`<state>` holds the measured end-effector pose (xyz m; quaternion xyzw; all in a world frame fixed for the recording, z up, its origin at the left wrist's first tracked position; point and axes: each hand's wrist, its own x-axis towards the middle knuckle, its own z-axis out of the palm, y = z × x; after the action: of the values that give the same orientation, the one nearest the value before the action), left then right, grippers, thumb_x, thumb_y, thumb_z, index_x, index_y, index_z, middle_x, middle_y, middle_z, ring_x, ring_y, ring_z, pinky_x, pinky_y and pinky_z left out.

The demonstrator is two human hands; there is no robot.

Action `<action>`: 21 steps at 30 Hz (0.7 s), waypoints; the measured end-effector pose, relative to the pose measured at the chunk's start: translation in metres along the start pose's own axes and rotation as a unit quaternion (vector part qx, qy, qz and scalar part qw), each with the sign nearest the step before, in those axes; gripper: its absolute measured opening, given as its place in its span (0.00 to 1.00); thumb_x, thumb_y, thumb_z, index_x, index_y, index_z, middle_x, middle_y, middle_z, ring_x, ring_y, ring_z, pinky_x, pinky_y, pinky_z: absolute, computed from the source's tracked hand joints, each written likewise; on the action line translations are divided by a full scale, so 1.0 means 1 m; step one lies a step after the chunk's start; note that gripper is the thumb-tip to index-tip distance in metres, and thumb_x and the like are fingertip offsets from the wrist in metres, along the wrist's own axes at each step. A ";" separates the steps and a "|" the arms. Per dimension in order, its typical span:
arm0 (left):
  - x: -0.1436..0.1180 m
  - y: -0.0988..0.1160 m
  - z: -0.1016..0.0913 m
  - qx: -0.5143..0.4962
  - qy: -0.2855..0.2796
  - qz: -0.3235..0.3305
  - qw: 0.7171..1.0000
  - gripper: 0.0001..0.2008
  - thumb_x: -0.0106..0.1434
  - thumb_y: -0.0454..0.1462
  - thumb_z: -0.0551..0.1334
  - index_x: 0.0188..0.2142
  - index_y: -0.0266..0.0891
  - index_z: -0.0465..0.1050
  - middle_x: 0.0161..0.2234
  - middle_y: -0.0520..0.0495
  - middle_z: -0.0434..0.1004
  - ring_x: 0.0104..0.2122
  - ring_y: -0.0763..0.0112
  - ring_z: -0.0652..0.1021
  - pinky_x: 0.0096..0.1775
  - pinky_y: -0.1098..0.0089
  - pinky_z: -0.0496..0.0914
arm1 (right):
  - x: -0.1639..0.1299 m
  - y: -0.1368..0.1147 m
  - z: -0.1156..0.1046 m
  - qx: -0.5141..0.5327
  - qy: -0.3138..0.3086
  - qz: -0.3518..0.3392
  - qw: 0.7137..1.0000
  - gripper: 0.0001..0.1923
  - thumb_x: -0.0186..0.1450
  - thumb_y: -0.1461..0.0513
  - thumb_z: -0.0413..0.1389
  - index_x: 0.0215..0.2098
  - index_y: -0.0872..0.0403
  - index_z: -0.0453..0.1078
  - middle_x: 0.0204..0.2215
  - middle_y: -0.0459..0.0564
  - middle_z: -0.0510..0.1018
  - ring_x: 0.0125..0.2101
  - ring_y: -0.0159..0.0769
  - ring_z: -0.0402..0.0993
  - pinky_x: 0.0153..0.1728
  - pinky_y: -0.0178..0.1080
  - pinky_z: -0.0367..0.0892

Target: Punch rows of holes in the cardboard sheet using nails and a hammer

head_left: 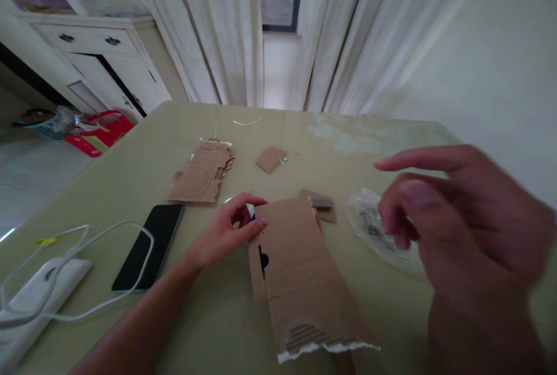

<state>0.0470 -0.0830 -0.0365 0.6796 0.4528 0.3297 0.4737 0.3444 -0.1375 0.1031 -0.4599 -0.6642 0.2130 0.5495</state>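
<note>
My left hand (237, 225) grips the upper left edge of a piece of brown cardboard (304, 273), thumb on top and fingers beneath or behind. A bit of blue and white shows by those fingers. The cardboard has a dark printed mark on its left side and a torn, ragged lower edge with corrugation showing. My right hand (470, 224) is raised at the right, index finger stretched out and the others curled, with nothing visible in it. Past the cardboard's right edge, a flat grey strip (321, 204) lies on a smaller cardboard piece (331, 213), partly hidden.
A perforated-looking, torn cardboard piece (202, 172) and a small cardboard square (271, 159) lie farther back. Crumpled clear plastic (369, 227) is below my right hand. At the left are a black phone (148, 247), a white device (47, 299) and a looped white cable (111, 226).
</note>
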 end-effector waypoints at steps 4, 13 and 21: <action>0.000 -0.002 -0.002 0.006 -0.022 0.022 0.999 0.21 0.70 0.49 0.69 0.57 0.44 0.78 0.32 0.54 0.67 0.31 0.72 0.70 0.34 0.71 0.66 | -0.001 0.052 0.014 -0.070 -0.065 0.108 0.990 0.11 0.77 0.52 0.57 0.46 0.51 0.74 0.20 0.39 0.71 0.17 0.30 0.64 0.18 0.34 0.58; -0.001 0.008 -0.011 -0.015 -0.057 0.007 0.998 0.22 0.68 0.50 0.70 0.57 0.45 0.79 0.33 0.53 0.71 0.33 0.70 0.73 0.36 0.70 0.68 | -0.067 0.131 0.049 -0.180 -0.098 0.219 0.954 0.17 0.75 0.47 0.54 0.39 0.51 0.70 0.28 0.47 0.79 0.27 0.39 0.75 0.29 0.39 0.64; 0.008 -0.005 -0.039 0.120 0.170 -0.056 0.976 0.22 0.68 0.55 0.63 0.46 0.41 0.82 0.24 0.52 0.72 0.25 0.67 0.71 0.29 0.69 0.62 | -0.079 0.144 0.054 -0.209 -0.129 0.223 0.943 0.15 0.73 0.48 0.55 0.41 0.50 0.69 0.28 0.46 0.78 0.28 0.40 0.75 0.30 0.40 0.62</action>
<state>0.0139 -0.0616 -0.0279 0.6391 0.6003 0.3568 0.3223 0.3462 -0.1222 -0.0686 -0.6693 -0.6396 0.2440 0.2888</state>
